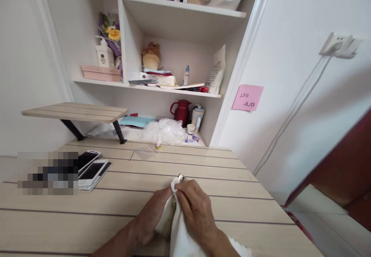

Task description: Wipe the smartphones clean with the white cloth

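Note:
Near the front middle of the table, both hands are closed around a silver-edged phone and a white cloth. Only the phone's top corner, with a dark round lens, sticks out beyond the fingers; the rest is covered. My left hand grips the phone from the left side. My right hand pinches the cloth against the phone's upper end. The cloth hangs down under the right hand, its zigzag edge showing past the wrist.
Several phones lie at the table's left, beside a blurred patch. A small bottle and a clear plastic bag are farther back. A raised wooden stand is at back left. Shelves hold a red jug and a cup.

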The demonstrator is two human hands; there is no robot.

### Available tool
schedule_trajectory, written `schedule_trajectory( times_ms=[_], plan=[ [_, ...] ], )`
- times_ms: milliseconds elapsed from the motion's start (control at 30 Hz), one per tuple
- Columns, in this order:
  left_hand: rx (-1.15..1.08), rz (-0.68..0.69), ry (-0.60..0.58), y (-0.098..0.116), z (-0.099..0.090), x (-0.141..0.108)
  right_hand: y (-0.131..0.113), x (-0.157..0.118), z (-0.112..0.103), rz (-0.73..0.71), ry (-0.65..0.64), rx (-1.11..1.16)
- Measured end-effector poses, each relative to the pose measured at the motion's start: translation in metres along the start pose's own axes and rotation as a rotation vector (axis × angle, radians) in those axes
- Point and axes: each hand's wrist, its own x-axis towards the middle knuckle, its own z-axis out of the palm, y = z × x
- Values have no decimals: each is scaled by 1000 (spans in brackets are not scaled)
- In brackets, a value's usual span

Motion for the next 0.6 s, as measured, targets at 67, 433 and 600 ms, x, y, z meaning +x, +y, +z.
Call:
schedule_trajectory(
  times_ms=[67,433,600],
  plan=[
    [-47,-63,0,1,1,-1,3,0,-1,6,6,-30],
    [-339,-198,86,1,-7,8,-2,-20,20,190,-82,-207],
    [-347,-269,206,7,1,3,-19,-21,28,-21,-162,-17]
  ],
)
